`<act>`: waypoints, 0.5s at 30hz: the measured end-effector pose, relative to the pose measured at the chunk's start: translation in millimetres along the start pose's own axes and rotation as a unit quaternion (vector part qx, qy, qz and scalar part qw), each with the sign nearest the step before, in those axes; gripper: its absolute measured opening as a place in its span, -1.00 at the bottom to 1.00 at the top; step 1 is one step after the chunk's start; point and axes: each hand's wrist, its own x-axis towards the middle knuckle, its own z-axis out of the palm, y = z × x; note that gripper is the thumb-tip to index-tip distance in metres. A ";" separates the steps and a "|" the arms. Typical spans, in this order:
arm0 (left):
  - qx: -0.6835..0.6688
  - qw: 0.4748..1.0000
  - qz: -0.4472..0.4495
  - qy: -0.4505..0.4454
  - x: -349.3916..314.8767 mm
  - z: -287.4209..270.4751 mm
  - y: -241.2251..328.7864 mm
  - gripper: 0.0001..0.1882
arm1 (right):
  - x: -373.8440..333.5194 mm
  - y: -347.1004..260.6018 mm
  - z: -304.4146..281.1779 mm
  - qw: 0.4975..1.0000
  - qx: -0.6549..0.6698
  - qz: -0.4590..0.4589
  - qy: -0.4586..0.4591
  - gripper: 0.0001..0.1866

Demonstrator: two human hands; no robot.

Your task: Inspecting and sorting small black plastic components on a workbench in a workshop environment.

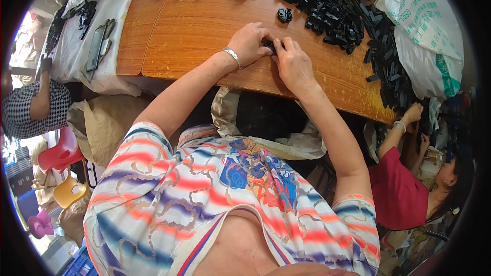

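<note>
Over the near part of the wooden table (189,36), my two hands meet around a small black plastic part (268,46). My left hand (249,43), with a silver bracelet at the wrist, is closed on its left side. The fingers of my right hand (295,65) pinch it from the right. Much of the part is hidden by my fingers, so its exact shape cannot be made out. Just beyond my hands, one loose black plastic piece (285,16) sits alone on the wood.
A heap of black plastic pieces (327,13) runs along the far side, and slimmer black strips (386,56) lie to the right. White plastic bags (427,36) stand behind them. Below the table edge is an open sack (227,110). Co-workers sit at right (401,189) and left (38,102).
</note>
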 end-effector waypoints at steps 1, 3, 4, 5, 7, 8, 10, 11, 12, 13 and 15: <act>-0.006 1.000 -0.004 0.004 2.4 0.4 -1.3 -0.75 | -1.1 -0.1 0.8 1.000 -0.001 -0.005 0.005 -0.73; 0.015 1.000 0.018 0.004 3.9 4.7 -4.6 -0.68 | -0.6 3.8 1.4 0.998 0.027 0.046 -0.030 -0.66; 0.027 0.997 0.065 0.010 5.8 6.8 -8.6 -0.67 | -3.9 6.2 2.0 0.999 0.022 0.040 -0.006 -0.66; 0.032 0.997 0.067 0.014 10.2 -6.1 -4.2 -0.67 | -7.1 5.0 -5.1 0.999 0.022 0.036 -0.001 -0.66; -0.143 0.962 -0.012 -0.233 16.9 -34.0 -0.2 -0.68 | -19.6 -0.6 -24.0 0.990 0.104 0.072 -0.060 -0.66; -0.182 0.961 -0.029 -0.206 17.0 -38.6 -9.6 -0.64 | -30.8 -5.9 -31.2 0.988 0.124 0.069 -0.066 -0.65; 0.040 0.999 0.016 -0.021 33.1 -41.0 -38.0 -0.56 | -54.8 -23.3 -47.6 0.981 0.155 0.068 -0.093 -0.65; 0.080 0.995 0.008 0.059 43.7 -45.0 -48.7 -0.55 | -64.7 -31.2 -56.3 0.977 0.167 0.067 -0.114 -0.65; 0.119 0.983 -0.001 0.137 51.7 -47.5 -58.8 -0.54 | -72.7 -36.9 -61.1 0.974 0.177 0.060 -0.125 -0.66; 0.144 0.976 -0.008 0.164 60.1 -48.2 -61.2 -0.54 | -80.2 -40.9 -65.4 0.972 0.185 0.058 -0.133 -0.66; 0.176 0.965 -0.023 0.191 74.4 -47.4 -66.4 -0.58 | -87.2 -41.7 -66.7 0.967 0.184 0.054 -0.166 -0.65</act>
